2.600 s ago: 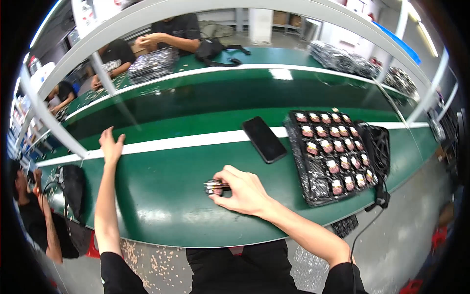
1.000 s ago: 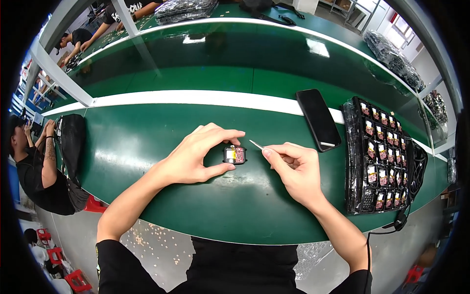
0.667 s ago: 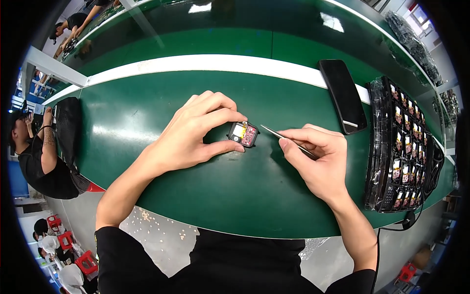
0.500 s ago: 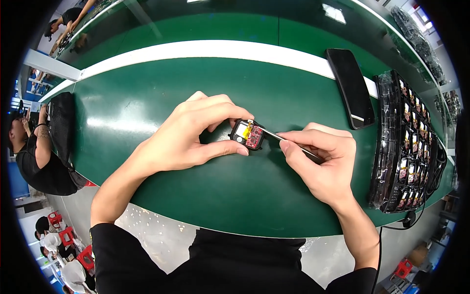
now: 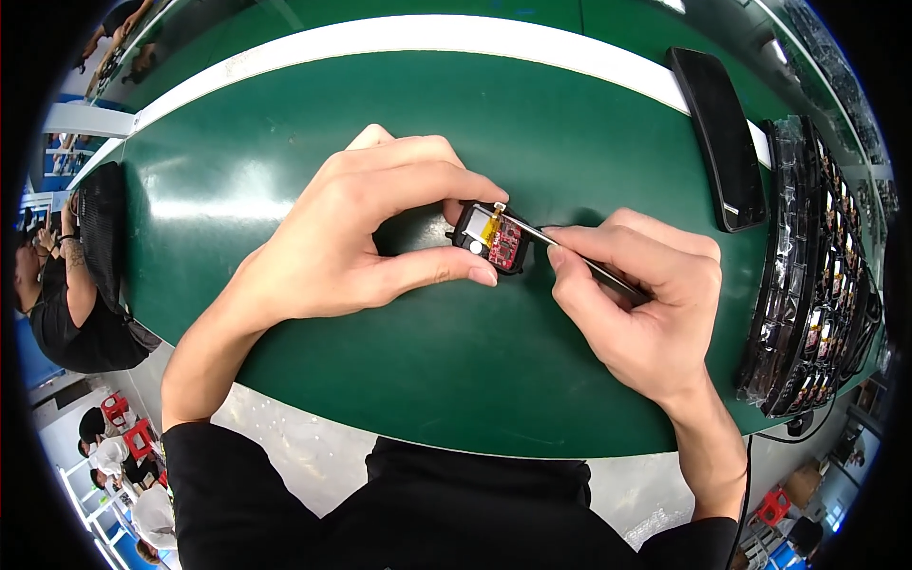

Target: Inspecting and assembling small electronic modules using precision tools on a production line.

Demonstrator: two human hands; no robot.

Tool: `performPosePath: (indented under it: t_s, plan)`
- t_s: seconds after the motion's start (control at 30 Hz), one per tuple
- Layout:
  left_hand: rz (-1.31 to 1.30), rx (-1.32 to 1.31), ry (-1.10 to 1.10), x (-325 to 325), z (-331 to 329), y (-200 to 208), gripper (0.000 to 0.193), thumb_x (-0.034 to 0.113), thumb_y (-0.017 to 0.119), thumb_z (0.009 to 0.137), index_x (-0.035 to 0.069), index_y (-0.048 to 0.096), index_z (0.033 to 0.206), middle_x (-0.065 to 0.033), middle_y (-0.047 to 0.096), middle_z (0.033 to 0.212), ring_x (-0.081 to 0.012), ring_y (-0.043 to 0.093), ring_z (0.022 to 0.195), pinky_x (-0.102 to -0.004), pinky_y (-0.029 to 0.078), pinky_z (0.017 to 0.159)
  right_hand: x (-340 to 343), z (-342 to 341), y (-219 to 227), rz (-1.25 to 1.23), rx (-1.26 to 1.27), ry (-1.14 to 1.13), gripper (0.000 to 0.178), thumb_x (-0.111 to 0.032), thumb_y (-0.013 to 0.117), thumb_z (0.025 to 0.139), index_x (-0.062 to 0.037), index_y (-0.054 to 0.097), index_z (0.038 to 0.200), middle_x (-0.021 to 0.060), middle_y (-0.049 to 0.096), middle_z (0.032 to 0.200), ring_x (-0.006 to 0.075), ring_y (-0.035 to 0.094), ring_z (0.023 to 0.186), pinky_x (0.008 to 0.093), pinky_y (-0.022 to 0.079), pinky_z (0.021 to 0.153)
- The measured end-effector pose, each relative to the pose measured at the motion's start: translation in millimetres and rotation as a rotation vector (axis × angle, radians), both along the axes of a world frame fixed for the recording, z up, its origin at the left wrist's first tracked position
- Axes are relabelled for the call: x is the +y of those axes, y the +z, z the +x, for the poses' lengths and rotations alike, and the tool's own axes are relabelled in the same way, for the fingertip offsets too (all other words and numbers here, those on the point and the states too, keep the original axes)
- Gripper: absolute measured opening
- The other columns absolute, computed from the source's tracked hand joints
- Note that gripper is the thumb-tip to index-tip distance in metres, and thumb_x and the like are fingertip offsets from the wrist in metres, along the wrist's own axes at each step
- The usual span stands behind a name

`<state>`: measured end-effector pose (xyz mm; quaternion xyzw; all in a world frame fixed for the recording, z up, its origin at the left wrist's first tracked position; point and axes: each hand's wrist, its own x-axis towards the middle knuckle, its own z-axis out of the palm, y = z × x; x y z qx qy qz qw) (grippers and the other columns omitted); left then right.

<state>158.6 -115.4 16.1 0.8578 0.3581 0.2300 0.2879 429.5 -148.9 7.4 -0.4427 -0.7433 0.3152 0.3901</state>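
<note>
Between the thumb and fingers of my left hand (image 5: 366, 233) is a small opened electronic device (image 5: 491, 239) with a black case. Inside it show a red circuit board (image 5: 507, 245), a silvery rectangular part, a strip of yellow tape and a round white spot. My right hand (image 5: 651, 290) grips a pair of slim metal tweezers (image 5: 594, 266) like a pen. The tip of the tweezers reaches the upper edge of the device, close to the yellow tape and my left index finger. The exact contact at the tip is too small to make out.
Stacked plastic trays (image 5: 771, 275) holding several similar devices stand on the right of the green table (image 5: 456, 380). A black smartphone (image 5: 719, 138) lies across the white strip (image 5: 437, 33) at the back right. On the far left sits another person (image 5: 81, 304) beside a black bag (image 5: 100, 228).
The whole view has shifted, with the back of the table now higher in the picture. Both hands still hold the device and tweezers, whose tip stays at the device's upper edge.
</note>
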Motion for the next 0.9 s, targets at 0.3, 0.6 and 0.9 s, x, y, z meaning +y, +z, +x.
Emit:
performPosePath:
  t_s: [0.3, 0.6, 0.9]
  plan:
    - [-0.012, 0.007, 0.055, -1.8, 2.2, 4.1, 0.06, 0.029, 0.1, 0.073, 0.007, 0.081, 0.126, -0.0023, 0.071, 0.091, -0.0155, 0.051, 0.073, -0.032, 0.037, 0.075, -0.4, 2.4, -1.9, 0.049, 0.017, -0.016, 0.016, 0.007, 0.083, 0.081, 0.003, 0.083, 0.096, 0.0036, 0.061, 0.063, 0.0079, 0.049, 0.046, 0.0281, 0.033, 0.045]
    - [0.048, -0.003, 0.045, 0.4, 3.0, 1.5, 0.057, 0.029, 0.101, 0.072, 0.008, 0.081, 0.121, -0.0022, 0.068, 0.086, -0.0146, 0.046, 0.068, -0.0318, 0.036, 0.073, -3.1, -1.4, -2.9, 0.261, -0.135, -0.039, 0.026, 0.006, 0.087, 0.076, -0.0011, 0.085, 0.101, 0.0029, 0.062, 0.069, 0.013, 0.052, 0.049, 0.031, 0.037, 0.044]
    - [-0.018, -0.024, 0.014, 5.1, -0.7, -1.5, 0.055, 0.03, 0.101, 0.073, 0.009, 0.083, 0.12, -0.0022, 0.072, 0.09, -0.015, 0.047, 0.07, -0.0317, 0.037, 0.072, -2.5, -2.3, -5.0, 0.247, -0.119, -0.022, 0.022, 0.008, 0.086, 0.08, 0.0, 0.085, 0.101, 0.004, 0.063, 0.07, 0.0135, 0.055, 0.05, 0.0318, 0.04, 0.046]
